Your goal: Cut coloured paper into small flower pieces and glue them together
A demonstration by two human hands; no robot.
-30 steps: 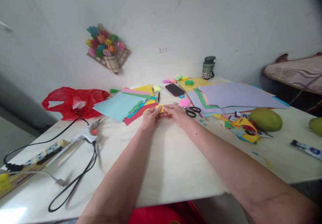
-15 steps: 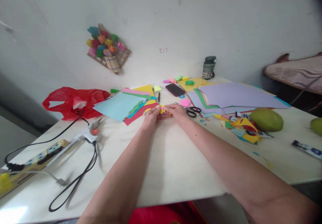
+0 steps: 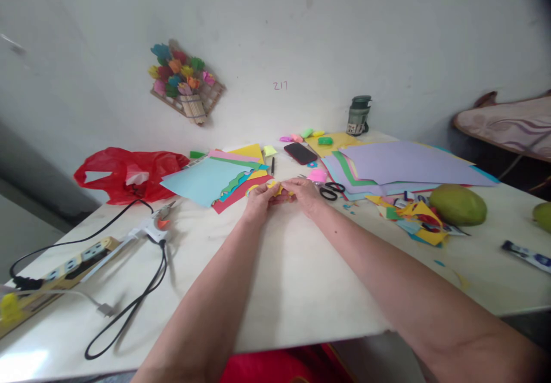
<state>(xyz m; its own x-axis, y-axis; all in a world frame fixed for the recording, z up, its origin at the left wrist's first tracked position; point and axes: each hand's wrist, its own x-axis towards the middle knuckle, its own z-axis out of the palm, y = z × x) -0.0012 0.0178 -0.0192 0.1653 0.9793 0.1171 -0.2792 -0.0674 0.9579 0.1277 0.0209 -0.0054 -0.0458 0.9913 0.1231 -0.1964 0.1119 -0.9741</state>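
My left hand (image 3: 259, 201) and my right hand (image 3: 302, 194) meet over the table, fingertips close together. Pinched between them is a small yellow paper flower (image 3: 274, 185), partly covered by the fingers. More yellow paper (image 3: 252, 189) shows just beside my left fingers. Under and behind the left hand lies a red paper sheet (image 3: 235, 197), topped by wavy-edged green and blue strips (image 3: 236, 183). Right of my right hand are black-handled scissors (image 3: 331, 191) and a pink lump in clear wrap (image 3: 317, 176). A small blue flower (image 3: 312, 165) lies behind.
Coloured sheets (image 3: 396, 162) are stacked at right, near paper scraps (image 3: 424, 222) and a green mango-like fruit (image 3: 458, 205). A phone (image 3: 300, 153) and bottle (image 3: 359, 116) stand farther back. At left are a red bag (image 3: 124, 167), glue gun (image 3: 157, 225), looped cable and power strip (image 3: 81, 262).
The yellow flower has turned slightly in my fingers, and its pink centre no longer shows. Both hands stay together in nearly the same place; the view has shifted slightly.
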